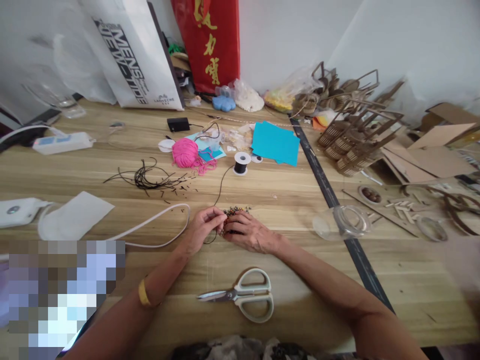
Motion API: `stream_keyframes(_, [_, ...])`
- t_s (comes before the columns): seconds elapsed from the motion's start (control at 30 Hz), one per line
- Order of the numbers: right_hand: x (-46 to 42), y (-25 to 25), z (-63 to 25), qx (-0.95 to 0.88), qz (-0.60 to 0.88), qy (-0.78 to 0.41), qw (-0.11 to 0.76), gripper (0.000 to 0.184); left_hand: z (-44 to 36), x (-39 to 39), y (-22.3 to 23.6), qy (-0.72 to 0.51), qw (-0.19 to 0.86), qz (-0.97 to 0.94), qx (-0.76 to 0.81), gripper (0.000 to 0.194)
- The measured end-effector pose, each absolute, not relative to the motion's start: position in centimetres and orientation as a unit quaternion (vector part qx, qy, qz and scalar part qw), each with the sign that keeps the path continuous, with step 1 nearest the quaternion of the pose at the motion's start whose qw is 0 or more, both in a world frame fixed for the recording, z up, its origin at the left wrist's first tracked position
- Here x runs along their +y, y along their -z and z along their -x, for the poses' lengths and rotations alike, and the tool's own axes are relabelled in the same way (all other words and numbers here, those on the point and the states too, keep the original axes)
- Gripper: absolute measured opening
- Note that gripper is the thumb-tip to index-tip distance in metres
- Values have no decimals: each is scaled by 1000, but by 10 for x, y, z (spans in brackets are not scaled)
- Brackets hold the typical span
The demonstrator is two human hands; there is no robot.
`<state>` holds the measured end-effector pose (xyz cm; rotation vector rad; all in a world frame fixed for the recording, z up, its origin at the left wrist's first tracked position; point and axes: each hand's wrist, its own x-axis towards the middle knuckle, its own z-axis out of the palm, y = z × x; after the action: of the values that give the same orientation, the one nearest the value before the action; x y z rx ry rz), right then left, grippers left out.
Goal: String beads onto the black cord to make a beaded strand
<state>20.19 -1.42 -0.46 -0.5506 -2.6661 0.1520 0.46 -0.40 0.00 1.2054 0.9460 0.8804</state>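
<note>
- In the head view, a small pile of beads point(236, 209) is gathered on the desk point(172, 310), partly covered by the right hand point(255, 234).
- The left hand point(204, 227) is set at the pile's left side, thumb and forefinger pinched together, apparently on the cord point(220, 189); the exact point of contact is hidden.
- The right hand is laid palm down, its fingers slightly spread and bent over the beads. Whether a bead is gripped by it cannot be told.
- The cord is led from the spool point(242, 165), stood upright beyond the hands, to the left hand; a loose loop is left below it.
- Beads could be scattered if the pile were brushed by the right hand's fingers, since no dish or rim is seen around it.
- The loop could be tightened into a knot, or caught under the left hand's wrist, if the cord were pulled sharply.
- The spool could be tipped or dragged by the same pull, as it is held by nothing.
- The scissors point(235, 295) are laid nearer the body, between the forearms, blades pointed left; they could be knocked by a forearm drawn back.
- The white cable point(187, 220), curved just beside the left hand, could be snagged by the wrist.
</note>
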Motion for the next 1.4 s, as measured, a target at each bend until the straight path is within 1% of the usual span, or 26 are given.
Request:
stream_keyframes(0.13, [-15,4,-203,-953,206,-51,216,15,-4,-4,-1,-393,625,-520,429,21])
stream_keyframes(0.2, [-15,4,-204,-948,208,-60,232,18,-4,-3,-1,-404,619,-512,438,21])
stream_keyframes(0.3, [-15,4,-207,-921,228,-96,299,22,-4,-3,-1,-426,612,-496,446,21])
stream_keyframes(0.43, [-13,6,-214,-837,321,-162,413,13,-4,-2,0,-430,611,-492,447,22])
stream_keyframes(0.5, [-11,9,-218,-778,384,-190,459,13,-4,-2,0,-424,611,-497,447,23])
stream_keyframes(0.57, [-8,11,-222,-724,438,-214,489,19,-4,-2,0,-417,607,-504,451,23])
stream_keyframes(0.67, [-5,14,-224,-675,484,-231,506,26,-5,-3,-3,-401,604,-517,455,23])
stream_keyframes(0.77, [-6,11,-222,-694,466,-218,504,21,-6,-5,-9,-378,608,-529,456,24])
stream_keyframes(0.87, [-9,6,-219,-772,397,-186,460,14,-7,-8,-15,-358,610,-535,462,26])
stream_keyframes(0.97, [-11,6,-216,-837,337,-139,408,19,-9,-9,-16,-343,609,-550,457,26])
stream_keyframes(1.03, [-12,7,-215,-858,317,-112,388,20,-10,-9,-14,-332,605,-566,452,25])
stream_keyframes(1.27, [-12,5,-211,-891,269,-49,363,17,-11,-11,-2,-306,540,-640,453,20])
stream_keyframes(1.4, [-12,7,-210,-899,271,-45,341,15,-11,-12,7,-316,509,-664,447,17])
